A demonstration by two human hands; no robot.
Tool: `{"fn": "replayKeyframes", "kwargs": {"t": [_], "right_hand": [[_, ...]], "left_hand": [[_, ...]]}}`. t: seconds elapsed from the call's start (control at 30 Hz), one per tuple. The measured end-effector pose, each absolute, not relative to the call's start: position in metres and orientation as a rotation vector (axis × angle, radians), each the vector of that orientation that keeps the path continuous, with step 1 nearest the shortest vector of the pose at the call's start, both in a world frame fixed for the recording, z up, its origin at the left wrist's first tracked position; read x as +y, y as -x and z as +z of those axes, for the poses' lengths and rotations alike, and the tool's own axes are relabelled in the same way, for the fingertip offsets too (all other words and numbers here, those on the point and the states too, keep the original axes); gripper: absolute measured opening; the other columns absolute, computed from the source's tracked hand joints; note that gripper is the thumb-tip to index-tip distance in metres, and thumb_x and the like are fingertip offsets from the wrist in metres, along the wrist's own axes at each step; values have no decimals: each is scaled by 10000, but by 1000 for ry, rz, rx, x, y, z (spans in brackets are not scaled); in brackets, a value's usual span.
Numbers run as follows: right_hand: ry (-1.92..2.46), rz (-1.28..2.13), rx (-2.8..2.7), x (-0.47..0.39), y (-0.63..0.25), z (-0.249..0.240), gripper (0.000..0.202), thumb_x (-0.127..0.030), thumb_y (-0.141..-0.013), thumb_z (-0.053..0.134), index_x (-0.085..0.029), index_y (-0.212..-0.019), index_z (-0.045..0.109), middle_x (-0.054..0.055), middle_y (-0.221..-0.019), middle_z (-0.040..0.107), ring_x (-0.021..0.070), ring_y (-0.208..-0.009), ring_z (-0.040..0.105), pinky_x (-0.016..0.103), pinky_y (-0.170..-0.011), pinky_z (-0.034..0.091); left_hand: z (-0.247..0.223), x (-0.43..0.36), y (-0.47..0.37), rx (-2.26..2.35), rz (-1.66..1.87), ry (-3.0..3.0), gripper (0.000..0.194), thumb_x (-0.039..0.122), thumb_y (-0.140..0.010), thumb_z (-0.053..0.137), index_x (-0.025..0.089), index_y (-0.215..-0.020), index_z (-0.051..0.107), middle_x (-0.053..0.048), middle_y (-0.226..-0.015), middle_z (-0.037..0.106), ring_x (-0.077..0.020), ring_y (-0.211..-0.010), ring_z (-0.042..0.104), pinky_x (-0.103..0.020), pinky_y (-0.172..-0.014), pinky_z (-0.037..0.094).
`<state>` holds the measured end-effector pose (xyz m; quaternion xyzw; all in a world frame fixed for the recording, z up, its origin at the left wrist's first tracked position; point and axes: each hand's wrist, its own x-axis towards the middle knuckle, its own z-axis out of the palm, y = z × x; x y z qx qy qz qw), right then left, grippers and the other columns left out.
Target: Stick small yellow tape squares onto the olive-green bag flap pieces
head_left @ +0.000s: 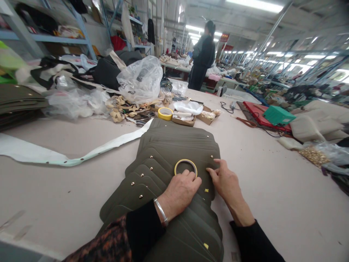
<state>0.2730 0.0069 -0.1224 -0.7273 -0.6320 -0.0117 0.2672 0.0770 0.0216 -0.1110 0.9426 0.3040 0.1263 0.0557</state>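
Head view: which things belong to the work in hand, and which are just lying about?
In hand:
- thin yellow tape roll, gripped by the left hand
- overlapping olive panels with metal studs; right hand at their edge
- yellow tape scraps on them

Apparently lying about:
- thicker yellow tape roll
- clear plastic bag
- green box
- white strip

- The left hand (180, 191) is holding its fingers (188, 176) curled.
- Right of it, the right hand (228, 182) is holding its thumb (212, 175) and pointing finger (222, 164) apart.
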Motion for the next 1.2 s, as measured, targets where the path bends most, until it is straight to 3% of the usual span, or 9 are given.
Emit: {"fn": "replayKeyframes", "kwargs": {"t": [0.1,0.2,0.3,0.53,0.73,0.9,1.03,1.2], "right_hand": [[1881,-67,-1690,0,-280,-119,259,-369,-876,541,-175,-1043,575,5,-688,678,176,-593,641,290,-587,477],[1647,-147,-1922,-5,-282,-120,177,-274,-926,461,-187,-914,615,57,-854,687,170,-760,648,296,-722,500],[1570,-218,-2095,-2,-277,-124,207,-192,-927,428,-175,-909,634,78,-863,680,185,-817,639,314,-775,500],[1961,-51,-1931,17,-273,-123,172,-189,-839,516,-180,-809,685,69,-775,723,197,-712,675,306,-687,495],[1907,360,-2050,-5,-274,-109,188,-190,-782,529,-216,-676,681,8,-630,703,170,-576,644,255,-525,434],[1711,384,-1836,-30,-265,-99,184,-241,-850,519,-205,-875,698,39,-828,730,180,-720,668,286,-654,513],[1458,262,-1817,-39,-253,-89,178,-231,-880,521,-202,-1003,646,67,-941,707,173,-815,660,284,-714,531],[1323,121,-1977,-41,-244,-89,165,-140,-880,486,-212,-941,622,52,-877,679,162,-814,643,286,-731,526]], "left_hand": [[-112,22,-77,941,399,-2868,81,135,-923,445,177,-896,509,-46,-896,558,-214,-846,501,-315,-674,479],[-112,23,-78,963,410,-2898,98,140,-925,425,179,-893,510,-49,-869,556,-227,-831,497,-356,-710,466],[-110,24,-80,978,412,-2922,118,128,-919,412,177,-875,511,-52,-844,552,-233,-815,492,-387,-744,450],[-105,30,-78,908,490,-2877,161,160,-949,367,173,-893,517,-58,-860,545,-213,-812,481,-350,-731,446],[-104,34,-72,787,630,-2808,185,170,-965,358,176,-916,536,-37,-864,565,-178,-806,525,-309,-739,478],[-101,32,-68,647,760,-2605,210,212,-977,390,187,-1138,521,-28,-963,646,-148,-906,616,-286,-836,518],[-97,28,-67,594,819,-2529,440,232,-970,428,195,-1390,304,-65,-1171,636,-154,-1056,619,-295,-916,517],[-100,19,-68,663,812,-2491,440,218,-958,450,185,-1370,300,-86,-1219,614,-173,-1051,633,-313,-920,516]]}}
